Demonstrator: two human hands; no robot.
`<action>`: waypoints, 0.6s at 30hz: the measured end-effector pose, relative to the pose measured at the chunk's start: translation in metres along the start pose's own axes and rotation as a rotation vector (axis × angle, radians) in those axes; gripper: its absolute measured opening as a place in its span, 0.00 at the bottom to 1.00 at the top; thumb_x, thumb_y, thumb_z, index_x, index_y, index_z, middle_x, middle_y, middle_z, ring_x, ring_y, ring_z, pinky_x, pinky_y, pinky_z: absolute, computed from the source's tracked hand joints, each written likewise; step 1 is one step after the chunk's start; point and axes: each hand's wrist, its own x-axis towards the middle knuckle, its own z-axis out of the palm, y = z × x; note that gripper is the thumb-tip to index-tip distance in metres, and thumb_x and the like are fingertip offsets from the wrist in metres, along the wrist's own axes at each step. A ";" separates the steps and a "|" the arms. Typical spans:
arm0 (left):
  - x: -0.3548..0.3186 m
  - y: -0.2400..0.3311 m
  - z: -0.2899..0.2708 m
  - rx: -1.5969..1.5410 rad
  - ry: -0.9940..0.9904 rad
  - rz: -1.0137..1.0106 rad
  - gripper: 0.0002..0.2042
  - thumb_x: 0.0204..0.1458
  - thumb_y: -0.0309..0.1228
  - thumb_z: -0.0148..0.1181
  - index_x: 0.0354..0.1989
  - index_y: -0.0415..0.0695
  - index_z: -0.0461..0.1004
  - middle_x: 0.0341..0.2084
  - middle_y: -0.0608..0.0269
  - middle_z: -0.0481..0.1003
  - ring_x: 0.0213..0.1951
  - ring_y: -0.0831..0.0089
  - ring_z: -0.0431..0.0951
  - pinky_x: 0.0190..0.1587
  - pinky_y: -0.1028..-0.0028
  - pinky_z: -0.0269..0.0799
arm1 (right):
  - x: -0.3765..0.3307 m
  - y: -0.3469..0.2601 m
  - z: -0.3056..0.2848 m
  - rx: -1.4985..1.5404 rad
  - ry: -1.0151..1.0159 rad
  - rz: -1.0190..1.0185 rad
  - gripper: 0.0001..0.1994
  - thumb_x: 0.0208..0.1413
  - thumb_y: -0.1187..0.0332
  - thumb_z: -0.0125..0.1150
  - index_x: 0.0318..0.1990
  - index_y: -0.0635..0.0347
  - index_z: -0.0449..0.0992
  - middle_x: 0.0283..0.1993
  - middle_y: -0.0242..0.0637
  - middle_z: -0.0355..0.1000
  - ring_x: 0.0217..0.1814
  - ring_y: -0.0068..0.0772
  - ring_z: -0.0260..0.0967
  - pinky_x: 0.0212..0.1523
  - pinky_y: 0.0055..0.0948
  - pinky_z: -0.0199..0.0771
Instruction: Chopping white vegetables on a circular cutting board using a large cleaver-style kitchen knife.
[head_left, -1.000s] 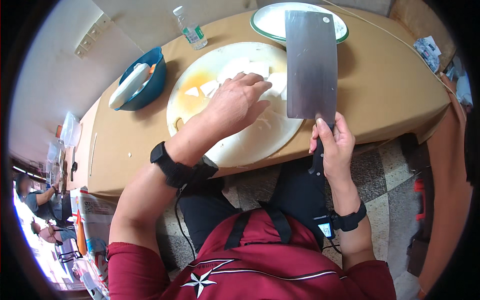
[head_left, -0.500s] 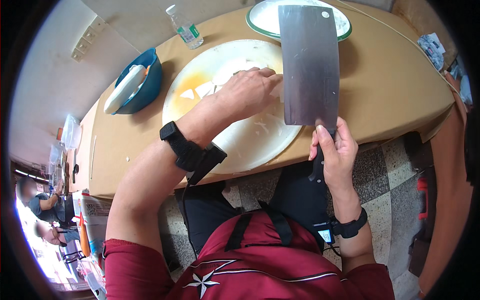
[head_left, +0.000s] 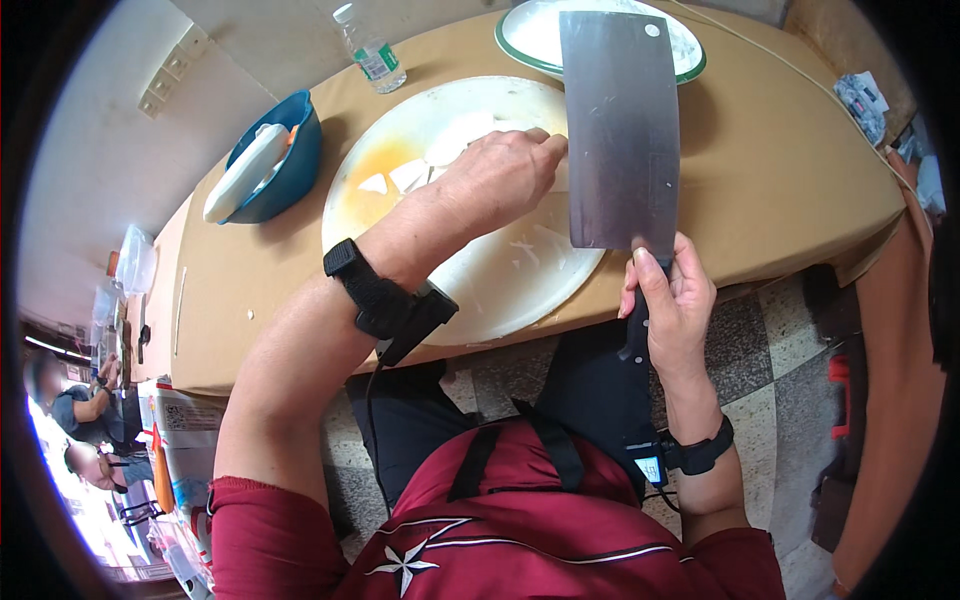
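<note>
A broad metal cleaver (head_left: 622, 130) stands with its blade raised over the right side of a round white cutting board (head_left: 490, 300). My right hand (head_left: 676, 300) is closed around its dark handle, thumb near the base of the blade. Above the board, my left hand (head_left: 508, 172) has its fingers bent and pinched together, their tips right beside the blade's left edge. What they hold, if anything, is hidden. Thin white slices (head_left: 408, 176) lie on the board, partly behind my left hand, near an orange stain.
A white basin with a green rim (head_left: 690, 72) sits behind the cleaver. To the left, a blue bowl (head_left: 300, 165) holds a long white piece (head_left: 245, 175). A clear bottle (head_left: 372, 55) stands at the back. Two people (head_left: 90, 405) are at far left.
My left hand has drawn its fingers in, and a pale patch beside the blade no longer shows. The cleaver and my right hand have hardly moved; the view has shifted slightly.
</note>
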 end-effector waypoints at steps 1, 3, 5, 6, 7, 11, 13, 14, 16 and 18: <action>0.000 0.000 0.001 -0.002 0.002 0.000 0.11 0.54 0.22 0.48 0.43 0.38 0.75 0.37 0.47 0.78 0.42 0.50 0.79 0.46 0.58 0.75 | 0.000 0.000 0.000 -0.003 -0.001 -0.001 0.11 0.66 0.70 0.55 0.50 0.67 0.69 0.27 0.31 0.68 0.23 0.16 0.65 0.25 0.18 0.67; -0.002 -0.003 0.003 -0.013 0.080 0.005 0.11 0.53 0.22 0.49 0.42 0.38 0.74 0.36 0.47 0.78 0.42 0.50 0.79 0.46 0.58 0.76 | 0.000 0.000 0.001 -0.008 0.006 0.000 0.10 0.66 0.70 0.55 0.49 0.67 0.69 0.27 0.31 0.68 0.23 0.16 0.65 0.25 0.18 0.67; -0.003 -0.007 0.005 -0.004 0.069 0.008 0.11 0.53 0.21 0.49 0.43 0.38 0.74 0.36 0.48 0.78 0.42 0.51 0.79 0.46 0.59 0.76 | 0.000 0.002 0.000 -0.013 0.000 -0.009 0.10 0.66 0.70 0.55 0.49 0.67 0.69 0.27 0.31 0.68 0.23 0.16 0.65 0.25 0.18 0.67; -0.004 -0.009 0.006 0.006 0.055 0.011 0.11 0.52 0.21 0.50 0.43 0.38 0.74 0.37 0.48 0.78 0.42 0.51 0.79 0.46 0.59 0.76 | 0.000 0.002 0.000 -0.016 -0.005 -0.015 0.10 0.66 0.70 0.55 0.49 0.67 0.69 0.27 0.31 0.68 0.23 0.16 0.65 0.25 0.18 0.67; -0.004 -0.011 0.008 0.006 0.057 0.010 0.11 0.52 0.21 0.50 0.43 0.38 0.74 0.37 0.48 0.78 0.42 0.51 0.79 0.46 0.59 0.76 | 0.001 0.001 0.001 -0.017 -0.007 -0.016 0.10 0.66 0.70 0.55 0.49 0.67 0.69 0.27 0.31 0.68 0.23 0.16 0.65 0.25 0.18 0.67; -0.004 -0.013 0.012 -0.019 0.075 0.033 0.11 0.52 0.24 0.53 0.43 0.39 0.75 0.37 0.50 0.78 0.44 0.52 0.78 0.49 0.58 0.74 | 0.000 0.000 0.001 -0.006 0.007 -0.001 0.09 0.66 0.70 0.55 0.49 0.66 0.69 0.27 0.31 0.68 0.23 0.16 0.65 0.25 0.18 0.67; -0.003 -0.014 0.014 -0.026 0.089 0.040 0.11 0.53 0.26 0.54 0.43 0.39 0.76 0.37 0.50 0.78 0.44 0.52 0.78 0.50 0.58 0.74 | 0.000 0.000 0.001 -0.001 0.014 0.007 0.09 0.66 0.71 0.55 0.49 0.66 0.69 0.27 0.31 0.68 0.23 0.16 0.65 0.25 0.18 0.67; -0.004 -0.016 0.015 0.002 0.099 0.053 0.10 0.53 0.28 0.55 0.42 0.39 0.76 0.37 0.50 0.78 0.45 0.52 0.77 0.50 0.58 0.74 | 0.000 0.000 0.001 -0.007 0.011 0.007 0.09 0.66 0.71 0.55 0.49 0.67 0.69 0.27 0.31 0.68 0.23 0.16 0.65 0.25 0.18 0.67; -0.004 -0.019 0.016 0.028 0.107 0.067 0.10 0.53 0.30 0.56 0.41 0.39 0.77 0.37 0.50 0.78 0.45 0.52 0.77 0.50 0.58 0.73 | 0.000 0.000 0.001 -0.012 0.009 0.009 0.10 0.66 0.71 0.55 0.49 0.67 0.69 0.27 0.31 0.68 0.23 0.16 0.65 0.25 0.18 0.67; -0.004 -0.020 0.018 0.053 0.125 0.086 0.09 0.54 0.30 0.56 0.39 0.39 0.77 0.36 0.50 0.78 0.44 0.52 0.77 0.49 0.59 0.74 | 0.000 0.000 0.001 -0.020 0.004 -0.001 0.10 0.66 0.71 0.55 0.49 0.67 0.69 0.27 0.31 0.68 0.23 0.16 0.65 0.25 0.18 0.67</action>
